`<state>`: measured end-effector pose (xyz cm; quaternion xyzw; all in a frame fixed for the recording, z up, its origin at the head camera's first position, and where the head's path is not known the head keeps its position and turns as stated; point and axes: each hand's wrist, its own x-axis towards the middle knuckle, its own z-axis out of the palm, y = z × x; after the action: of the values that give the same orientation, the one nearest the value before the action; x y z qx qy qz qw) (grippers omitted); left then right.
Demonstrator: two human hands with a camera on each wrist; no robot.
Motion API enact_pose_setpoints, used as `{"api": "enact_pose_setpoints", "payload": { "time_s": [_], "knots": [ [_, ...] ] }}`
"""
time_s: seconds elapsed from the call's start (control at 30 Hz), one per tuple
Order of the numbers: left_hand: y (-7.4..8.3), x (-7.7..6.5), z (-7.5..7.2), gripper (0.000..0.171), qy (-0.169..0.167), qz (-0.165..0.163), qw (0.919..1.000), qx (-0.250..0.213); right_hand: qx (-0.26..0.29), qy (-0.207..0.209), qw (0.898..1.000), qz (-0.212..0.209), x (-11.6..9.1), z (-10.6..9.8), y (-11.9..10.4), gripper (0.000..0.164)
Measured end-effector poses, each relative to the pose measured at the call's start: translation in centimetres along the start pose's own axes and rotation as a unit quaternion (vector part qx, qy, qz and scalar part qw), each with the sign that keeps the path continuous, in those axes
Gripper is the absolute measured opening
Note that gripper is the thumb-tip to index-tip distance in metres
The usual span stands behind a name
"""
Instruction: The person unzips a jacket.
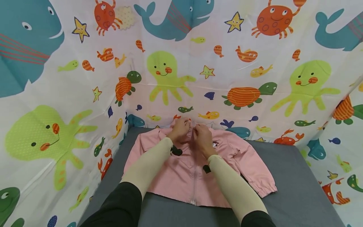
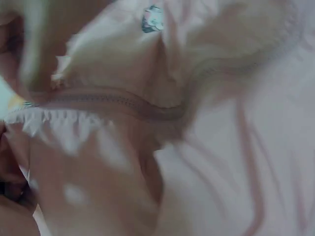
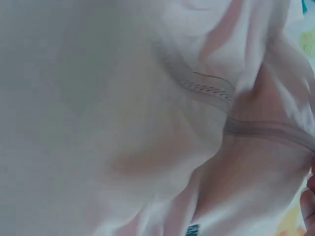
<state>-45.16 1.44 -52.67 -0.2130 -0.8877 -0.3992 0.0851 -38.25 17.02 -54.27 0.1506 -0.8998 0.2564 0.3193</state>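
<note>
A pink zip-up jacket [image 1: 181, 176] lies spread front up, its collar toward the back wall. My left hand [image 1: 181, 129] grips the jacket's collar on the left of the zip. Close beside it, my right hand [image 1: 203, 138] pinches the collar at the top of the zip, fingers curled. The zip [image 2: 98, 98] runs in a wavy line below the fingers in the left wrist view. In the right wrist view the zip tape [image 3: 266, 129] bends over folded cloth, and fingertips [image 3: 308, 201] show at the right edge. The zip pull is hidden.
The jacket rests on a grey surface [image 1: 289, 183]. Around it hangs a white curtain [image 1: 181, 91] printed with sea animals, close behind the collar. One sleeve [image 1: 255, 167] reaches out to the right; my left forearm covers part of the other.
</note>
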Motion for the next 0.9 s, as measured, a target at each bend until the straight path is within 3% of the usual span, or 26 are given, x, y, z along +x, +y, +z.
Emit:
{"api": "enact_pose_setpoints", "payload": {
  "time_s": [0.17, 0.37, 0.43, 0.47, 0.6, 0.67, 0.8, 0.9],
  "knots": [
    [1.8, 1.2, -1.2, 0.030, 0.065, -0.015, 0.9974, 0.027, -0.018, -0.033, 0.998, -0.041, -1.7, -1.5, -0.2, 0.007],
    [4.8, 3.4, -4.1, 0.030, 0.104, -0.071, 0.9911, -0.042, -0.041, -0.063, 0.995, -0.064, -4.2, -3.2, -2.1, 0.013],
    [3.7, 5.6, -3.7, 0.033, 0.115, -0.086, 0.9872, -0.069, -0.046, -0.067, 0.994, -0.076, -5.0, -3.7, -2.9, 0.015],
    [4.0, 6.2, -4.0, 0.032, 0.114, -0.101, 0.9850, -0.082, -0.049, -0.069, 0.993, -0.081, -5.5, -4.0, -3.2, 0.015],
    [4.0, 9.0, -4.4, 0.028, 0.160, -0.147, 0.9694, -0.114, -0.057, -0.086, 0.990, -0.091, -7.1, -5.4, -4.8, 0.015],
    [5.9, 8.9, -5.9, 0.025, 0.182, -0.175, 0.9593, -0.126, -0.064, -0.105, 0.987, -0.100, -8.1, -5.9, -5.6, 0.015],
    [6.9, 9.9, -7.6, 0.027, 0.228, -0.182, 0.9430, -0.161, -0.082, -0.148, 0.977, -0.133, -10.9, -6.6, -7.4, 0.016],
    [9.5, 9.0, -9.2, 0.027, 0.258, -0.173, 0.9328, -0.183, -0.091, -0.175, 0.966, -0.168, -13.3, -6.8, -9.0, 0.015]
  ]
}}
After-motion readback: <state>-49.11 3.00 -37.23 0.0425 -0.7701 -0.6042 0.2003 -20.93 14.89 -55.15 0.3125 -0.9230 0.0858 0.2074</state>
